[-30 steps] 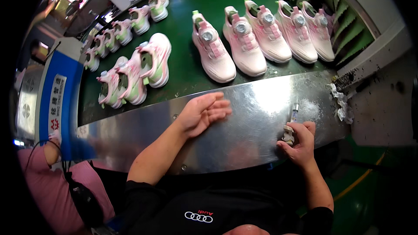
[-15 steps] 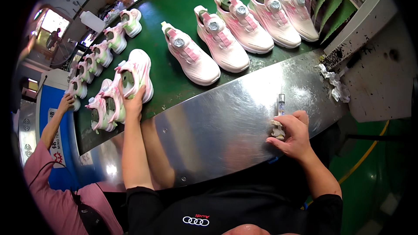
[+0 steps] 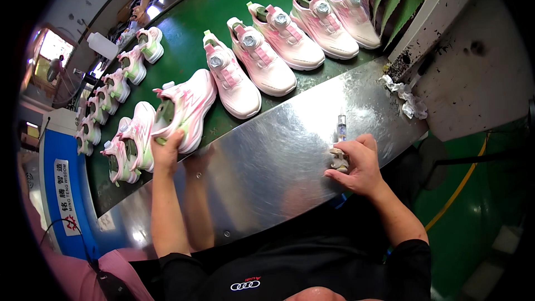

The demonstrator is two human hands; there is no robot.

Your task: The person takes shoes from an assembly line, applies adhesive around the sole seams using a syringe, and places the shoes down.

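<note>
On the steel desk [image 3: 278, 161] beside a green belt [image 3: 195, 28], left hand [image 3: 166, 153] grasps a pink shoe [image 3: 186, 108]; right hand's [image 3: 359, 164] grip pinches a small tool [image 3: 340, 156].

We see a green conveyor belt [image 3: 195, 33] w/ a row of four pink-white shoes [image 3: 278, 50] at its near edge, each w/ a round dial on top. More pink-green shoes [image 3: 120, 78] lie at far left. Crumpled white paper [image 3: 409, 100] rests on the steel bench [image 3: 267, 156], right end. A blue panel [image 3: 61, 189] stands at left.

Pink-white shoes [image 3: 186, 108], green belt [image 3: 200, 17], silver ledge [image 3: 278, 161].
</note>
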